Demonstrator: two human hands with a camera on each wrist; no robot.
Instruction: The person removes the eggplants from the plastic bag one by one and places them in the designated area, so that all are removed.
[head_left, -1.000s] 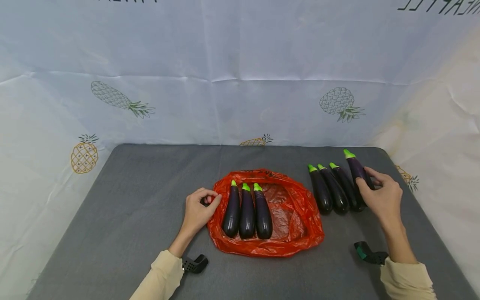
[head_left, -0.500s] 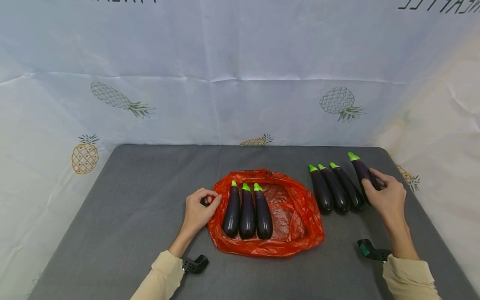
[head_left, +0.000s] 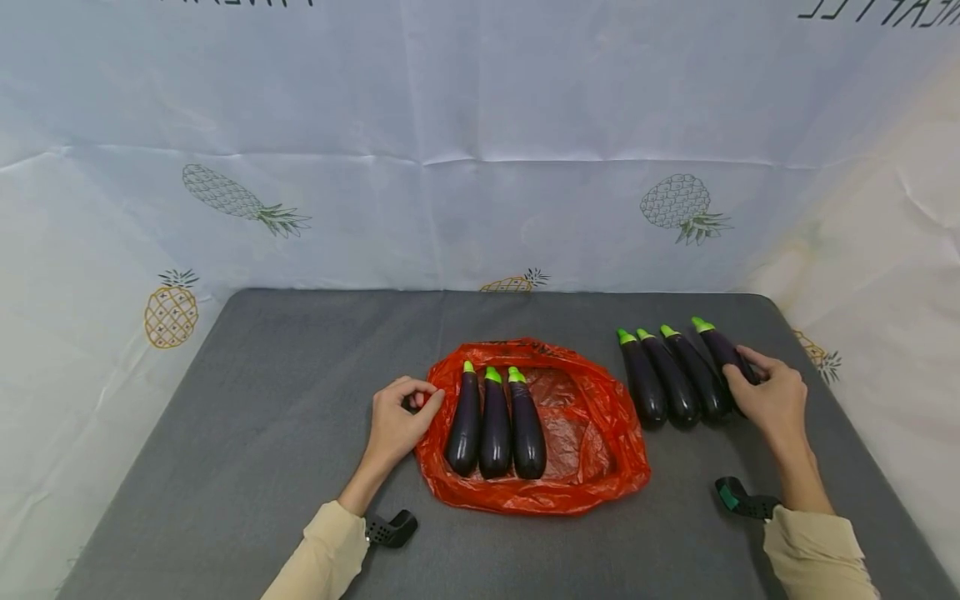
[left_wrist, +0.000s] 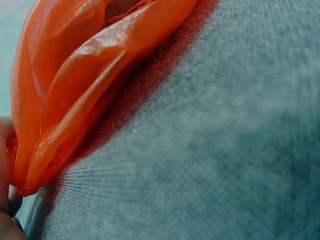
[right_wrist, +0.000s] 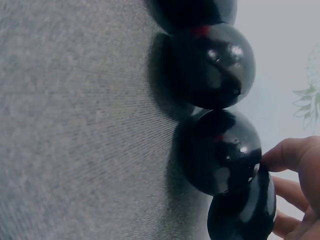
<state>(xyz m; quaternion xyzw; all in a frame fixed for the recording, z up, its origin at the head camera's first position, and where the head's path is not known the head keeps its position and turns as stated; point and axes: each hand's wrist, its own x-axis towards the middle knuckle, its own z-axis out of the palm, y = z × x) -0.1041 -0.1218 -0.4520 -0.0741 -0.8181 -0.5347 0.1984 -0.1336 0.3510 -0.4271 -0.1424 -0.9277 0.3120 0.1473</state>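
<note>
My left hand (head_left: 399,417) pinches the left rim of a red plastic bag (head_left: 628,475). The bag lies spread wide, and three eggplants (head_left: 495,429) rest side by side in its left part, green stems pointing away from me. In the left wrist view the gathered bag edge (left_wrist: 70,100) meets the fingers. At the right, my right hand (head_left: 772,400) grips an eggplant (head_left: 716,343) between thumb and fingers. That eggplant (right_wrist: 245,210) appears to touch its neighbour in the right wrist view; its lower end is hidden behind the hand in the head view.
Three more eggplants (head_left: 671,383) lie in a slanted row between the bag and my right hand. Everything sits on a grey cloth-covered table (head_left: 300,350). A white sheet with pineapple prints (head_left: 450,100) hangs behind and at both sides.
The right hand has carried its eggplant slightly right, then down beside the row, so the stem tip now sits lower. The left hand and bag have stayed put.
</note>
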